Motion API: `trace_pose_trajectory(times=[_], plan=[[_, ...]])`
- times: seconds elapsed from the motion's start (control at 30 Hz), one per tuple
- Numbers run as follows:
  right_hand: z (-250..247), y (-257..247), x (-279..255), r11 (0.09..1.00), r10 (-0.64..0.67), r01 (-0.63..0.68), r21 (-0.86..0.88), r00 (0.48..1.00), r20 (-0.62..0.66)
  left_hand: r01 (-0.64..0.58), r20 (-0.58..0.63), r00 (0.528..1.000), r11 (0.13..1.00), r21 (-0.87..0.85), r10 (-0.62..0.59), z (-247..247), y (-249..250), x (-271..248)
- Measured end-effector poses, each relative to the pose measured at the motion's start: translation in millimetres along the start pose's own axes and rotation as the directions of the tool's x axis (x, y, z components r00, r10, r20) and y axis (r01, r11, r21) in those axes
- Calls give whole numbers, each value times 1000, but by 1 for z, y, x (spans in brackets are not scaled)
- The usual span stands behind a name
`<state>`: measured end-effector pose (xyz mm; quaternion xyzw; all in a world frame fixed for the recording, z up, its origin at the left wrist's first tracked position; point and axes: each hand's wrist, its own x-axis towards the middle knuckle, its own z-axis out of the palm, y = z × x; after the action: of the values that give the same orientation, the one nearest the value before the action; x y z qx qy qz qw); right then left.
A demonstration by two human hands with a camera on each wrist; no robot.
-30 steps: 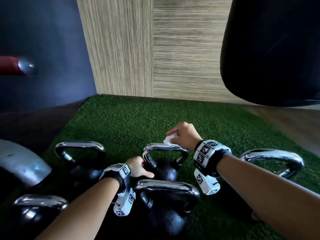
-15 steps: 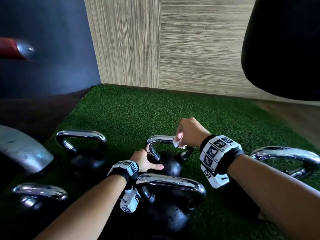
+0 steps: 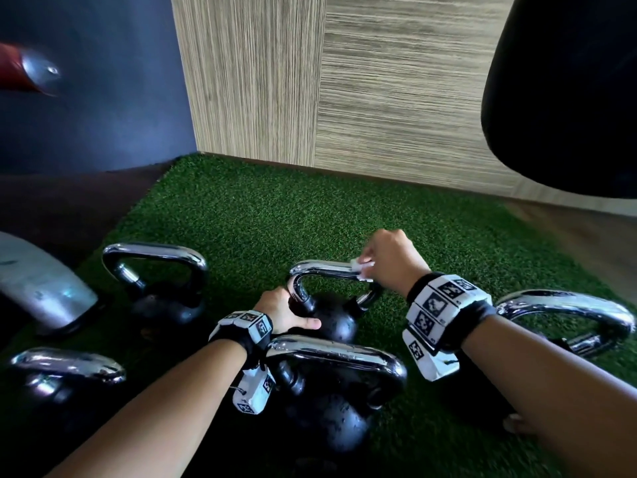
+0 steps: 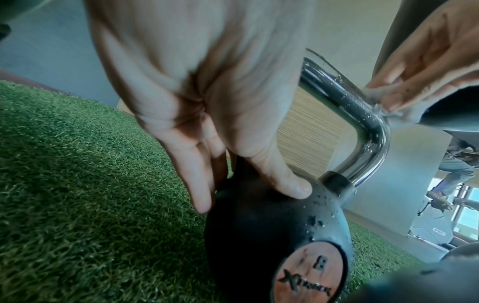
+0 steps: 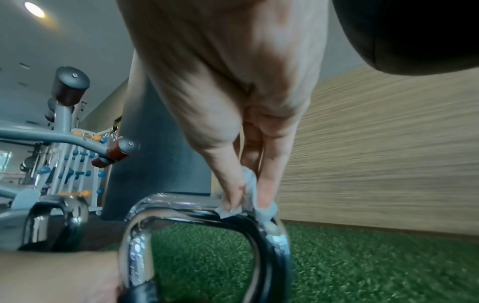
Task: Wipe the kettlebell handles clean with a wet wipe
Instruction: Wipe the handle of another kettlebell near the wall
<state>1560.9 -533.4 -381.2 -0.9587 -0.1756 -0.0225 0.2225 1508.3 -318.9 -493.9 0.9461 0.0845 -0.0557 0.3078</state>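
Observation:
A small black kettlebell point(image 3: 332, 319) with a chrome handle point(image 3: 320, 269) stands mid-turf. My right hand point(image 3: 389, 260) pinches a white wet wipe point(image 3: 362, 269) against the right end of that handle; the right wrist view shows the wipe point(image 5: 249, 205) folded over the handle point(image 5: 181, 207) under my fingertips. My left hand point(image 3: 282, 310) rests on the black ball with straight fingers and thumb, steadying it at the handle's left leg. In the left wrist view the thumb point(image 4: 285, 180) lies on the ball point(image 4: 272, 235), marked 8, and droplets sit on the handle point(image 4: 362, 114).
More chrome-handled kettlebells stand around: one nearest me point(image 3: 337, 381), one back left point(image 3: 158, 284), one front left point(image 3: 65, 377), one right point(image 3: 568, 319). Green turf point(image 3: 262, 215) runs to a wood-look wall point(image 3: 379, 98). A grey machine part point(image 3: 38, 288) lies left; a black bag point(image 3: 568, 91) hangs upper right.
My right hand with the wipe has slid along the handle top, from its middle toward the right bend. The left hand stays on the ball. The head view has tipped down slightly.

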Motion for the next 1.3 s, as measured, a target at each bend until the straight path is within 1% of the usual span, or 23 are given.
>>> trace_pose_trajectory(times=[0.03, 0.1, 0.2, 0.3, 0.37, 0.43, 0.6, 0.67, 0.77, 0.87, 0.97, 1.07, 1.13, 1.2, 1.23, 1.3], plan=[[-2, 6, 0, 999, 35, -35, -10, 999, 0, -1, 2, 1000, 1000, -5, 1, 0, 0, -1], [-6, 14, 0, 997, 67, -66, -45, 998, 14, 6, -5, 1000, 1000, -21, -6, 0, 0, -2], [-11, 12, 0, 998, 42, -40, -49, 998, 47, 2, -16, 1000, 1000, -29, -2, 1, -1, -5], [-10, 9, 3, 999, 41, -41, 0, 999, 34, -1, -29, 1000, 999, -39, 0, 1, 0, -6], [-10, 13, 5, 996, 84, -85, 38, 995, 46, 1, -29, 1000, 999, -40, -2, 1, 0, -5], [-14, 17, 8, 986, 138, -145, 77, 987, 87, -5, -26, 1000, 999, -43, 4, 1, 1, -4], [-25, 24, 11, 927, 271, -319, 200, 934, 231, -5, -24, 1000, 999, -45, 4, 1, 0, -7], [-23, 28, 16, 894, 310, -367, 258, 920, 238, -18, -31, 999, 999, -51, 17, 2, 0, -8], [-11, 41, 25, 817, 398, -465, 340, 883, 250, 0, -36, 999, 998, -60, -2, 3, -2, -8], [11, 63, 26, 787, 396, -511, 346, 848, 353, 13, -43, 999, 998, -64, -16, 4, -2, -9], [22, 74, 24, 677, 401, -566, 469, 819, 410, 11, -51, 999, 997, -73, -14, 6, -5, -8], [27, 75, 20, 523, 390, -628, 576, 777, 494, 23, -51, 998, 996, -86, -27, 8, -6, -8], [32, 77, 14, 365, 402, -687, 628, 725, 560, 34, -46, 998, 995, -90, -38, 7, -5, -7], [37, 78, 4, 235, 368, -725, 647, 683, 631, 68, -28, 997, 994, -80, -70, 7, -4, -6], [39, 79, 1, 202, 351, -732, 650, 674, 650, 90, -15, 996, 993, -78, -91, 7, -3, -5], [41, 81, -1, 177, 337, -729, 661, 676, 655, 124, 10, 992, 990, -62, -123, 5, -4, -5]])
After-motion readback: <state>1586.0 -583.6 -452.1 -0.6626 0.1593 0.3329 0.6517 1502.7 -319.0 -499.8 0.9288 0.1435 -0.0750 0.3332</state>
